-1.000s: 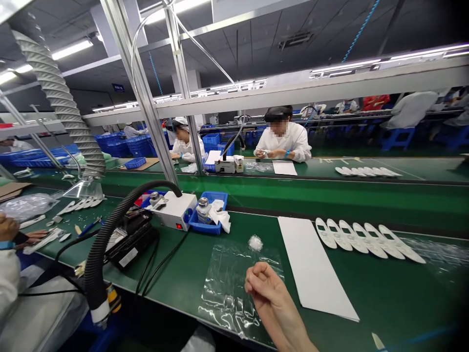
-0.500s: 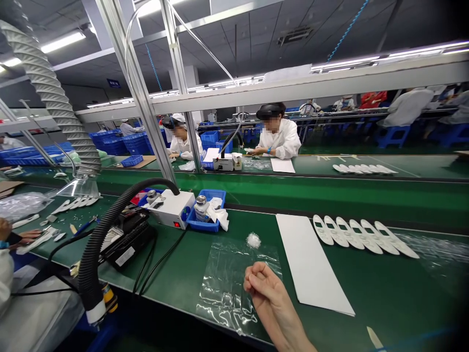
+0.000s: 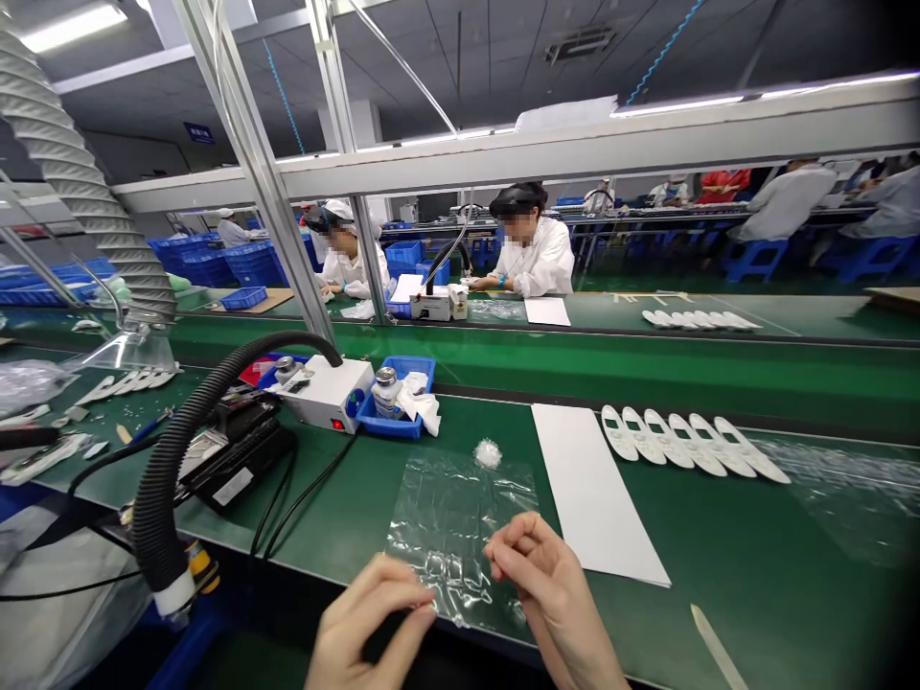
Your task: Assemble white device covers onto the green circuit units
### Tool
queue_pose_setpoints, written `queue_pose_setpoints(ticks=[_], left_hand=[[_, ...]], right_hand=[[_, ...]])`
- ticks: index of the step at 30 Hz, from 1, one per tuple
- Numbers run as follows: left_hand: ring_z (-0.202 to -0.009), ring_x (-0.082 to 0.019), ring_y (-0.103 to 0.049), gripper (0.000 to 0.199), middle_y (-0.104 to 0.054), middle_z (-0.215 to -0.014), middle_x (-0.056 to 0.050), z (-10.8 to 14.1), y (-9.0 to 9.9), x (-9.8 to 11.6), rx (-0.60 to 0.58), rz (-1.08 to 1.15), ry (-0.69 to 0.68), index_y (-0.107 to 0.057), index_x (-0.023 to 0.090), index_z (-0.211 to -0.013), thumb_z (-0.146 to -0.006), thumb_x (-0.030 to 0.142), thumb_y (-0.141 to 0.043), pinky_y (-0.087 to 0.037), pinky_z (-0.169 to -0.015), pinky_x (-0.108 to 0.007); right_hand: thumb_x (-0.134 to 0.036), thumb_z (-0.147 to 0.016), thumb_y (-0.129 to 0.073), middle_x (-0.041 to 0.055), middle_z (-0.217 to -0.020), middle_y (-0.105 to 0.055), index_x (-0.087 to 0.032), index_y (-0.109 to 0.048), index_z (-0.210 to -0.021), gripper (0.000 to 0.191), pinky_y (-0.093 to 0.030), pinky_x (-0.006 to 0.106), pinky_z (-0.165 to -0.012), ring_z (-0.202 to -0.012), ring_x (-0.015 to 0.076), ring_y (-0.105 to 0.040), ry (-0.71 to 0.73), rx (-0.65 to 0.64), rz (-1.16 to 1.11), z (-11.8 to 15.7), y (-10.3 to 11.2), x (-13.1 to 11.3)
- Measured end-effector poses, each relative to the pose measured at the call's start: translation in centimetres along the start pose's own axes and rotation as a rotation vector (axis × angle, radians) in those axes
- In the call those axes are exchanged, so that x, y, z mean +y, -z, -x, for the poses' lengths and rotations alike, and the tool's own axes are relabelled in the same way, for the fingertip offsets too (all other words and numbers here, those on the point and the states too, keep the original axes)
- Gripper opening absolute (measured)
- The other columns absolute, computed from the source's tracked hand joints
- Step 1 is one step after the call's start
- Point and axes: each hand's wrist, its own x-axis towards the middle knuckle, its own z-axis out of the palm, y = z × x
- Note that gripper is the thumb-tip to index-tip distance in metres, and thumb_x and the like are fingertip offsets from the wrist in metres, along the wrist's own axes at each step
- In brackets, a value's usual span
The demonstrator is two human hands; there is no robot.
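My left hand [image 3: 370,623] is at the lower middle, thumb and forefinger brought together at the tips; anything between them is too small to make out. To its right, my right hand [image 3: 550,589] is also closed in a pinch over the near right part of a clear plastic sheet [image 3: 438,503]. What its fingertips hold, if anything, cannot be seen. A small heap of clear-white bits [image 3: 488,453] sits at the sheet's far edge. White paper sheets [image 3: 593,489] lie to the right of my right hand.
A row of white oval shells [image 3: 690,443] lies at the right. At the left stand a blue tray [image 3: 392,424] with a metal-topped bottle and cloths, a white box [image 3: 316,393] and a black hose [image 3: 154,479]. A pale strip [image 3: 719,647] lies near right. Co-workers sit across the line.
My left hand has come into view from below, beside my right hand. My right hand stays pinched above the plastic sheet. The view has shifted slightly.
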Motion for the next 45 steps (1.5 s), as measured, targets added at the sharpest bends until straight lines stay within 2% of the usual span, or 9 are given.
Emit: queue_pose_setpoints(ticks=[5, 8, 10, 13, 15, 24, 33, 40, 45], left_hand=[[-0.079, -0.013, -0.063, 0.015, -0.066, -0.086, -0.001, -2.1, -5.2, 0.0, -0.081, 0.097, 0.062, -0.067, 0.024, -0.097, -0.085, 0.017, -0.061, -0.051, -0.073, -0.021], [-0.077, -0.013, -0.063, 0.011, -0.067, -0.082, -0.002, -2.5, -6.8, 0.3, -0.142, 0.226, 0.139, -0.068, 0.022, -0.089, -0.086, 0.019, -0.058, -0.050, -0.071, -0.022], [-0.076, -0.015, -0.063, 0.010, -0.067, -0.080, -0.003, -2.6, -7.4, 0.4, -0.160, 0.351, 0.256, -0.070, 0.021, -0.084, -0.085, 0.023, -0.060, -0.050, -0.069, -0.022], [-0.072, -0.015, -0.063, 0.012, -0.065, -0.076, -0.003, -2.8, -8.0, 0.5, -0.159, 0.534, 0.457, -0.070, 0.019, -0.079, -0.081, 0.030, -0.066, -0.051, -0.067, -0.023], [-0.068, -0.014, -0.062, 0.015, -0.064, -0.073, -0.002, -2.8, -8.2, 0.5, -0.161, 0.581, 0.524, -0.070, 0.018, -0.077, -0.079, 0.033, -0.068, -0.051, -0.065, -0.023], [-0.068, -0.016, -0.063, 0.018, -0.066, -0.071, -0.005, -2.5, -8.8, 0.1, -0.170, 0.340, 0.441, -0.071, 0.017, -0.075, -0.082, 0.031, -0.061, -0.051, -0.064, -0.024], [-0.066, -0.014, -0.061, 0.021, -0.066, -0.071, -0.003, -2.3, -9.5, -0.5, -0.168, 0.441, 0.586, -0.069, 0.018, -0.075, -0.080, 0.038, -0.065, -0.050, -0.065, -0.022], [-0.066, -0.013, -0.058, 0.025, -0.063, -0.070, -0.001, -1.7, -10.1, -1.0, -0.139, 0.456, 0.590, -0.066, 0.017, -0.074, -0.081, 0.041, -0.064, -0.047, -0.063, -0.022], [-0.061, -0.011, -0.055, 0.027, -0.062, -0.065, 0.000, -1.8, -10.3, -0.9, -0.153, 0.597, 0.683, -0.065, 0.016, -0.075, -0.080, 0.042, -0.066, -0.047, -0.062, -0.021]], right_hand=[[-0.033, -0.071, -0.082, -0.0010, -0.068, -0.062, -0.020, -0.057, -0.075, 0.028, -0.041, 0.023, -0.059, -0.059, 0.0116, -0.051, 0.026, 0.022, -0.041, 1.5, 0.3, -0.9], [-0.031, -0.069, -0.083, -0.0008, -0.067, -0.061, -0.020, -0.058, -0.074, 0.029, -0.041, 0.023, -0.058, -0.059, 0.0115, -0.050, 0.040, 0.048, -0.068, 1.9, 0.7, -1.1], [-0.032, -0.069, -0.083, -0.0006, -0.068, -0.061, -0.020, -0.058, -0.073, 0.029, -0.041, 0.022, -0.058, -0.059, 0.0113, -0.050, 0.044, 0.068, -0.083, 2.1, 1.0, -1.1], [-0.032, -0.069, -0.083, -0.0012, -0.068, -0.060, -0.020, -0.056, -0.072, 0.030, -0.041, 0.022, -0.060, -0.059, 0.0111, -0.049, 0.054, 0.077, -0.109, 2.1, 1.2, -1.1], [-0.033, -0.069, -0.083, -0.0015, -0.067, -0.060, -0.020, -0.054, -0.072, 0.031, -0.040, 0.022, -0.060, -0.059, 0.0113, -0.049, 0.061, 0.077, -0.113, 2.2, 1.2, -1.1], [-0.037, -0.073, -0.079, -0.0018, -0.066, -0.059, -0.021, -0.051, -0.074, 0.033, -0.040, 0.022, -0.060, -0.059, 0.0118, -0.048, 0.092, 0.131, -0.002, 2.5, 1.7, -0.5], [-0.038, -0.073, -0.079, -0.0029, -0.064, -0.059, -0.020, -0.051, -0.072, 0.033, -0.042, 0.022, -0.060, -0.059, 0.0115, -0.051, 0.125, 0.164, 0.074, 2.5, 1.9, -0.4], [-0.040, -0.072, -0.080, -0.0029, -0.064, -0.059, -0.020, -0.053, -0.071, 0.034, -0.042, 0.022, -0.059, -0.058, 0.0111, -0.052, 0.109, 0.180, 0.105, 2.4, 2.2, -0.3], [-0.040, -0.072, -0.080, -0.0022, -0.063, -0.060, -0.020, -0.054, -0.072, 0.033, -0.043, 0.023, -0.059, -0.059, 0.0122, -0.054, 0.097, 0.163, 0.079, 2.4, 2.3, -0.2]])
